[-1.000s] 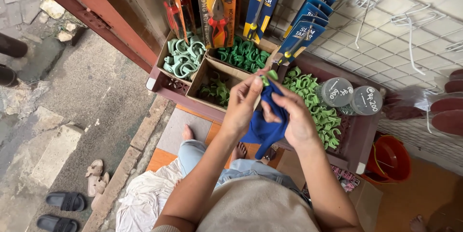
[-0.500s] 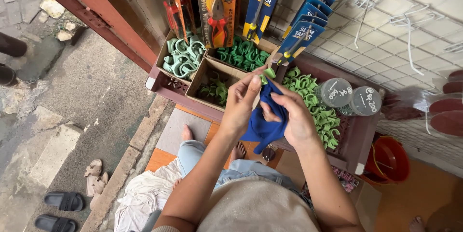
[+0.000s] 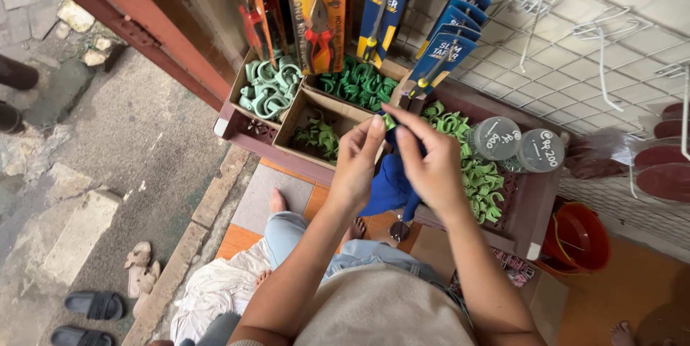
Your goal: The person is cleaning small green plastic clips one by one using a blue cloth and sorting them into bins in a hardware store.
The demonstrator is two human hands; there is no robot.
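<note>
Step in hand: wiping small green clip [image 3: 389,122] over green-clip tray [image 3: 530,206]. Left hand [image 3: 357,166] pinches clip, right hand [image 3: 431,166] fingers closed on blue cloth [image 3: 388,188]. Next likely needs firm pinch, cloth rotated round clip.

Two bare forearms are seen rising from the lower middle of the frame, with no sleeves, watches or bracelets visible on them. The left hand [image 3: 357,166] and the right hand [image 3: 433,166] are uncovered; no gloves or rings are made out. The fingernails are kept short and unpainted, as far as can be told. At the bottom centre, a beige knitted garment or head covering with a fine ribbed texture is shown. Below the arms, light blue denim is worn over the knees. A bare foot is seen just left of centre, beside the denim.
</note>
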